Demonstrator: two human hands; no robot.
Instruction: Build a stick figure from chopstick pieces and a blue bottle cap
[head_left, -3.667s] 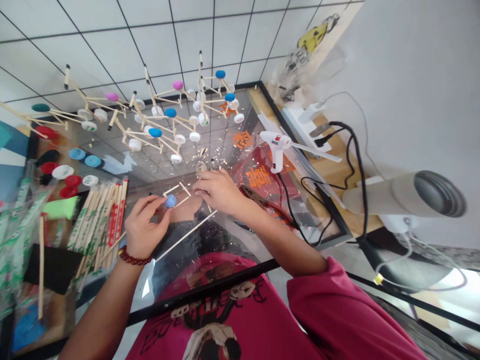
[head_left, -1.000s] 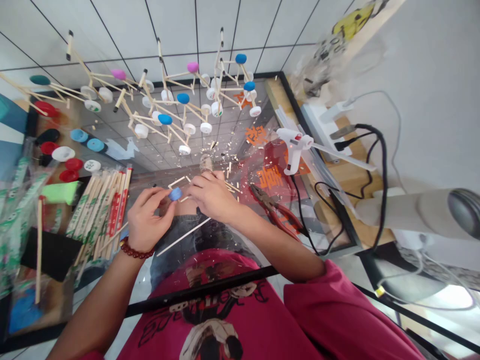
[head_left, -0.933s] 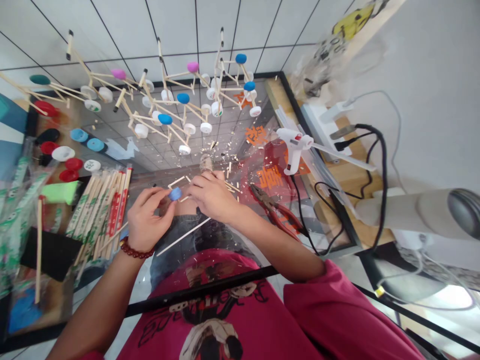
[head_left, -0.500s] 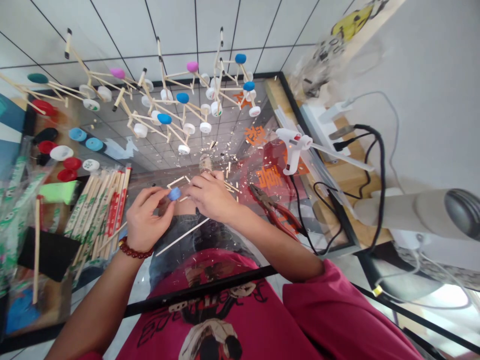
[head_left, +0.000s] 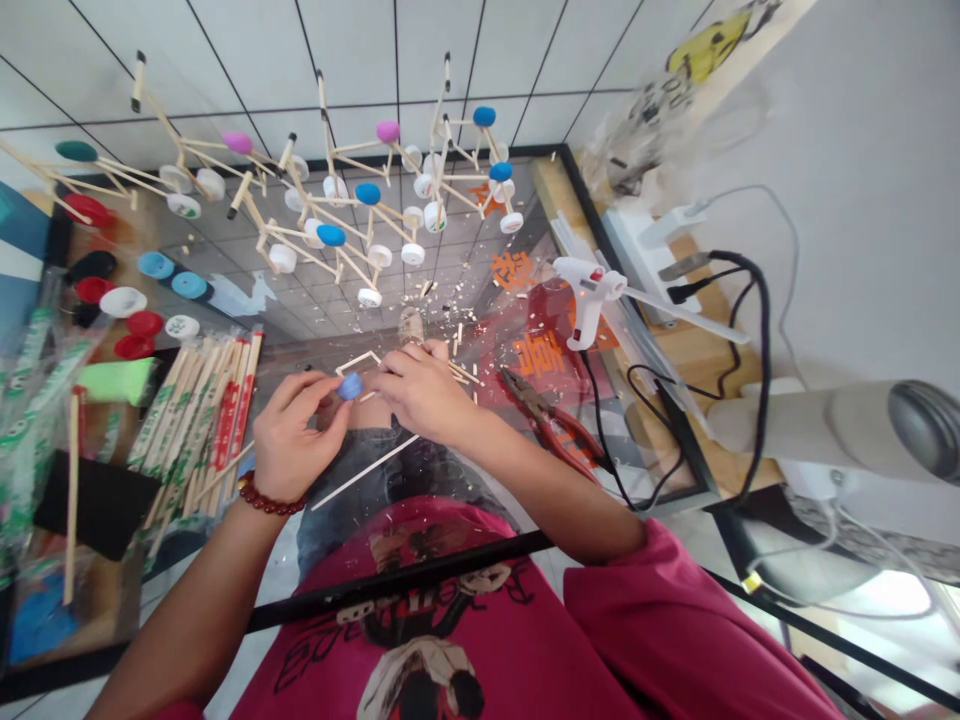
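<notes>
My left hand [head_left: 294, 432], with a beaded bracelet at its wrist, pinches a small blue lump [head_left: 349, 387] that looks like modelling clay between thumb and fingers. Just right of it, my right hand [head_left: 421, 388] has its fingers curled down over a small frame of wooden sticks [head_left: 358, 362]; the fingertips and part of the frame are hidden. One loose pale stick [head_left: 364, 472] lies slantwise on the glass table below the hands. More short sticks [head_left: 465, 373] lie beyond the right hand.
Several stick models with bottle-cap wheels [head_left: 330, 236] stand at the back. Wrapped chopsticks [head_left: 196, 415] and loose caps [head_left: 145, 323] lie left. Red-handled pliers [head_left: 551, 420], a white glue gun [head_left: 591, 290] and its black cable [head_left: 600, 420] are on the right. Wood scraps litter the glass.
Almost nothing differs; the blue lump appears slightly turned in my left fingers. Both hands keep their places, and the whole view has shifted very slightly.
</notes>
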